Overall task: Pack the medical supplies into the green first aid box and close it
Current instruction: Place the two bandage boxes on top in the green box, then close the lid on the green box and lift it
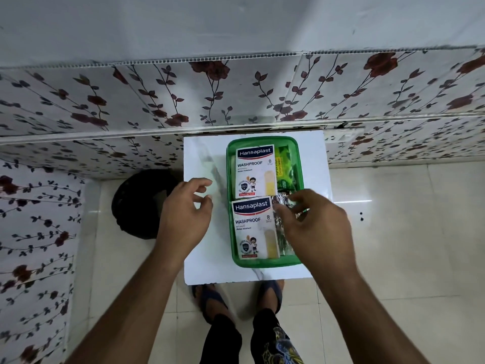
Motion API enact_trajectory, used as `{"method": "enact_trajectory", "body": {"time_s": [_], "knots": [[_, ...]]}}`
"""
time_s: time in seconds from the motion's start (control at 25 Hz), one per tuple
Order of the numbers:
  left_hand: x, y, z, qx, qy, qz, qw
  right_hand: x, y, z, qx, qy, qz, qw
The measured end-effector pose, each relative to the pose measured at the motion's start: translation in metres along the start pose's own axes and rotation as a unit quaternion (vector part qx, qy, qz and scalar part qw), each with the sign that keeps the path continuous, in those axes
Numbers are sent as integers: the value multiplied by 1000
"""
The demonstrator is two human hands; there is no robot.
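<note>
The green first aid box (230, 179) lies open on a small white table (204, 258). Two white Hansaplast plaster packs fill its left side, one at the far end (256, 172) and one at the near end (253, 228). A green and yellow packet (286, 166) sits at the far right. Silver foil strips (282, 202) lie along the right side. My right hand (312, 227) is over the box's right half, its fingertips on the foil strips. My left hand (183, 211) hovers left of the box, fingers apart, holding nothing. No lid is visible.
A dark round object (141, 203) sits on the tiled floor left of the table. Floral-patterned walls stand behind and to the left. My feet in sandals (210, 298) are under the table's near edge.
</note>
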State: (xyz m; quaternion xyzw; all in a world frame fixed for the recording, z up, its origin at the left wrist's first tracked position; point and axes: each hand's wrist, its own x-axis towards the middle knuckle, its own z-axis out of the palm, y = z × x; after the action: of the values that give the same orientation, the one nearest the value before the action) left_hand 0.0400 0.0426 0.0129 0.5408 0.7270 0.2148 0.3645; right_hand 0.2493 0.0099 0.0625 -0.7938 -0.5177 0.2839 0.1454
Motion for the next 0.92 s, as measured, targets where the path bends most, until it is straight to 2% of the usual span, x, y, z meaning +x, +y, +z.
{"method": "enact_trajectory", "body": {"time_s": [0.08, 0.12, 0.2, 0.24, 0.32, 0.52, 0.72, 0.92], "knots": [[3, -8, 2, -14, -34, -67, 997, 5, 13, -11, -10, 52, 9, 999], [4, -11, 5, -13, -57, -91, 994, 8, 20, -13, -22, 40, 23, 999], [6, -13, 15, -4, -102, -107, 989, 16, 29, -7, -53, -37, 36, 997], [7, -11, 21, 2, -120, -110, 987, 19, 32, -2, -66, -67, 26, 995], [12, -9, 32, 11, -136, -117, 984, 22, 34, 7, -90, -77, -14, 993], [20, 0, 46, 74, -110, -114, 985, 20, 42, 2, -70, -51, -42, 995], [17, 12, 50, 117, -134, -113, 978, 14, 60, -27, -1, -15, -3, 1000], [5, 35, -22, 115, -46, -102, 987, 13, 66, -40, -1, -36, 6, 999]]}}
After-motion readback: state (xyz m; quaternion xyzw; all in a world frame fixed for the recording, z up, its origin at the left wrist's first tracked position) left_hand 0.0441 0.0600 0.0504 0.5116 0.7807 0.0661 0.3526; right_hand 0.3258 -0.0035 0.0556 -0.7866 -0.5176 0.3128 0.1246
